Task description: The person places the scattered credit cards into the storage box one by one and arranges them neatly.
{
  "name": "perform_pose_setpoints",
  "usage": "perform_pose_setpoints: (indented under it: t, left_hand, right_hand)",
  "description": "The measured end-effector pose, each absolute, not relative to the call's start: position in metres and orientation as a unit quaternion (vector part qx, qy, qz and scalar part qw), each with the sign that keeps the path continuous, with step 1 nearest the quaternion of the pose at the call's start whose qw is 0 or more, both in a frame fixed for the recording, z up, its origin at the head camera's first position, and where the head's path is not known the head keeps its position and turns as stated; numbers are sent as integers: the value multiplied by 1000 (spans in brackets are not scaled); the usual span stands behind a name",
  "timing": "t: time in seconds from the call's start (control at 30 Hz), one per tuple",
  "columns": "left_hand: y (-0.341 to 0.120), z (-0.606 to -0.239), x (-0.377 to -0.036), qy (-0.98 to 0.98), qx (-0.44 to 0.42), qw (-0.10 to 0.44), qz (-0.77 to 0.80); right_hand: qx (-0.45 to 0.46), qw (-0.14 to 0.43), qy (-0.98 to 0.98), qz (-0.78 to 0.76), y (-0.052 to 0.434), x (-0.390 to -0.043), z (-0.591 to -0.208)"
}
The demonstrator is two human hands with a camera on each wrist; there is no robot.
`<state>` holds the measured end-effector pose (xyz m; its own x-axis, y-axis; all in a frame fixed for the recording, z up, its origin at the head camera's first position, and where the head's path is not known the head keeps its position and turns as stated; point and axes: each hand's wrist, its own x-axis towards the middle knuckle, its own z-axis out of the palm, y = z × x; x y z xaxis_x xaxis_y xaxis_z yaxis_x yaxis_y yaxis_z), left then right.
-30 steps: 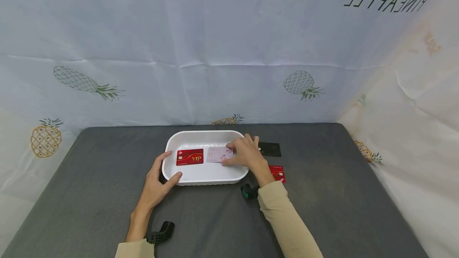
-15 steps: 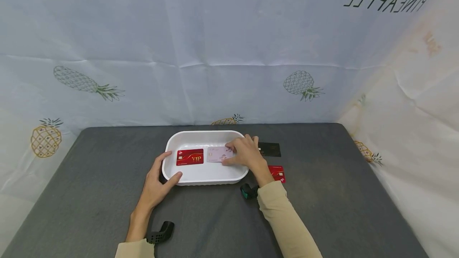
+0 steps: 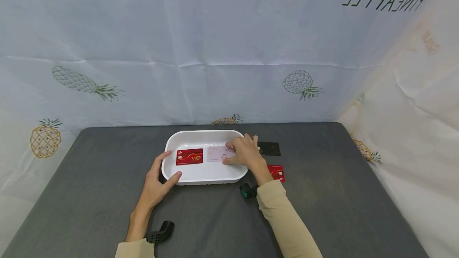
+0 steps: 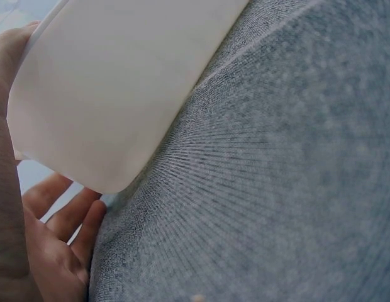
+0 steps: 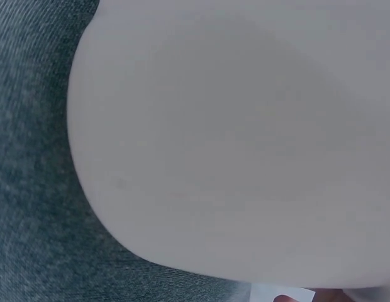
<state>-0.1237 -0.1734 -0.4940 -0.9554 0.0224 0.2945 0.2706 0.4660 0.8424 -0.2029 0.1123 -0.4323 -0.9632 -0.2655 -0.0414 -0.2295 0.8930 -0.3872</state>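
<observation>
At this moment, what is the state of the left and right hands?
Left hand: holding the white tray at its left end.
Right hand: holding the pale pink card by its edges.

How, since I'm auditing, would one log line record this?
left hand: holds white tray; right hand: pinches pink card; red VIP card: in tray

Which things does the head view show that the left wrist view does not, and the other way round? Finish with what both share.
Only the head view: the right hand, at the end of a pink card; a red VIP card beside that in the white tray; a black card and another red card on the grey table; printed pineapples.

Only the left wrist view: lower fingers of the left hand near the tray's corner, and the tray's outer wall close up.

Both: the left hand, the tray and the grey table.
</observation>
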Motion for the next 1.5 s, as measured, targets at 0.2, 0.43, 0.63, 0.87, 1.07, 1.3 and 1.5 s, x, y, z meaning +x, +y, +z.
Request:
perform_pose_setpoints:
  t: [0.2,0.43,0.63,0.87,1.07,1.3,1.5]
  left_hand:
    - [-173,-494,-125,-847,-89,122,-509]
    - [-173,-494,-126,-846,-93,127,-510]
    - [-173,-495,-126,-843,-99,130,-513]
    - [-173,-495,-126,-839,-99,130,-519]
    - [-173,-495,-125,-837,-101,130,-522]
    - [-175,-498,-125,-837,-100,125,-523]
    - [-176,-498,-125,-838,-104,124,-522]
  right_hand:
    - [-126,43,970,-201,114,-204,-433]
    - [-128,62,960,-240,118,-206,-432]
    - [-136,78,955,-252,124,-204,-428]
    - [-147,73,934,-317,135,-199,-416]
    - [-167,49,920,-351,146,-199,-409]
    - [-187,-12,906,-379,165,-199,-409]
    - [-195,-20,887,-419,189,-195,-411]
